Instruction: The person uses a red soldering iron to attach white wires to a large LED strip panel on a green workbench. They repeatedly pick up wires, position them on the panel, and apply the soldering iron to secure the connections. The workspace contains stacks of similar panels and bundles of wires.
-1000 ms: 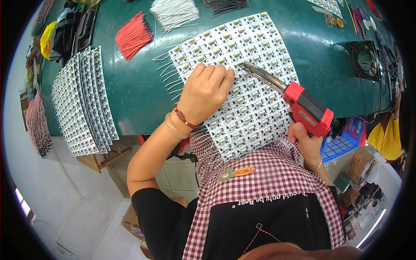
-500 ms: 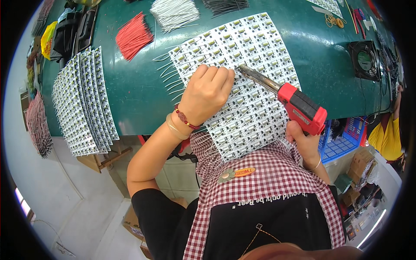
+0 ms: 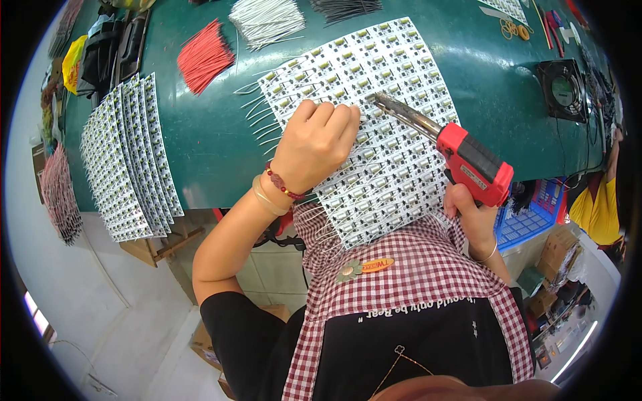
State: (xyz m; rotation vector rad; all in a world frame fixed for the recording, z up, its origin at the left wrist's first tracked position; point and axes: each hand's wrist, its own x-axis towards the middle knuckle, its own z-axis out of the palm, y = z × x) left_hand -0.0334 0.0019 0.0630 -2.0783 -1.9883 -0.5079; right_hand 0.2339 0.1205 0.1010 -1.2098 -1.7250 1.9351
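A white panel of small circuit boards (image 3: 428, 87) lies in front of me, partly over the table's near edge. Thin white wires (image 3: 265, 121) stick out along its left side. My left hand (image 3: 317, 144) is closed above the panel, its fingertips pinched out of sight. What they grip is hidden. In my right hand (image 3: 472, 215) is a red and black soldering gun (image 3: 476, 164), held by its grip. Its metal tip points up and left, just right of my left knuckles, over the boards. I cannot tell whether the tip touches them.
Stacked, wired panels (image 3: 127, 160) stand at the left. Bundles of red wires (image 3: 206, 57), white wires (image 3: 267, 21) and black wires (image 3: 344, 8) lie at the back of the green table (image 3: 207, 147). A black fan (image 3: 563, 90) is at the right, above a blue crate (image 3: 528, 217).
The soldering gun has shifted a little to the right, with its tip slightly farther from my left hand. My left hand and the panel have moved slightly left in view.
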